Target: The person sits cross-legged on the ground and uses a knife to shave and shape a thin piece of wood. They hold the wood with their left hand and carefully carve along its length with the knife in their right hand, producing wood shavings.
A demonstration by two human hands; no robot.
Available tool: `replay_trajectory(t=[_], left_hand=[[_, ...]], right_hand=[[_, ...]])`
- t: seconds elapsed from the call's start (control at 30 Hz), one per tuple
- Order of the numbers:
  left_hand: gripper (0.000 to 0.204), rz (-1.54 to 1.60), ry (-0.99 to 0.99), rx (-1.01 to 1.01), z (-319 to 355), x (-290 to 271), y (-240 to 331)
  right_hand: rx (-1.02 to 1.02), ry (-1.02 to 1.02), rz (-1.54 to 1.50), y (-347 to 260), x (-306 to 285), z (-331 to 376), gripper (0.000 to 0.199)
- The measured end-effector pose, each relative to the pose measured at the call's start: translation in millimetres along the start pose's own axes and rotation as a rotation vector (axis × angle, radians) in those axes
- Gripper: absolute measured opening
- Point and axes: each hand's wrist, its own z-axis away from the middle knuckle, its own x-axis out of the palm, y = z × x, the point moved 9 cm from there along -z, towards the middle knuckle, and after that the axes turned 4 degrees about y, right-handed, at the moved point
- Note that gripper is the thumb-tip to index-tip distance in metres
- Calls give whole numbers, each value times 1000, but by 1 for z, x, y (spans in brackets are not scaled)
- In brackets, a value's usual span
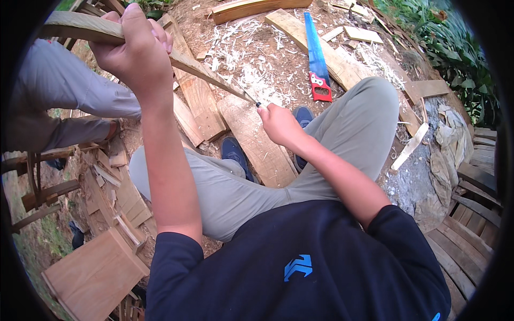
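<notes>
Curved wooden strip (160, 45) slants downward, tip tapered.

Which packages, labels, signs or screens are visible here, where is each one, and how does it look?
No packages, signs or screens are visible.
Printed marking on the hand saw: on its blue blade, lying on a plank on the ground beyond the knees; too small to make out.
Emblem: chest of the dark navy shirt, bright blue, angular.

a blue handsaw with a red handle (318, 59) lies on planks (321, 51) at upper centre, pale wood shavings (257, 69) beside it. a wooden box (93, 275) sits lower left; crumpled cloth (447, 155) at right.
</notes>
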Motion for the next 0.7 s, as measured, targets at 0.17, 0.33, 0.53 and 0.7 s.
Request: replay_trajectory(t=[0.17,0.33,0.53,0.7], left_hand=[[37,16,-52,53,0,0,1],[36,10,-21,46,-4,-1,-2],[32,8,-34,64,-7,-9,-7],[30,-16,4,48,-5,-6,-5]], right_hand=[[499,-332,-696,21,27,12,43],[371,-236,-558,29,12,0,40],[-126,278,-369,-58,-61,19,41],[66,-88,143,17,16,9,34]])
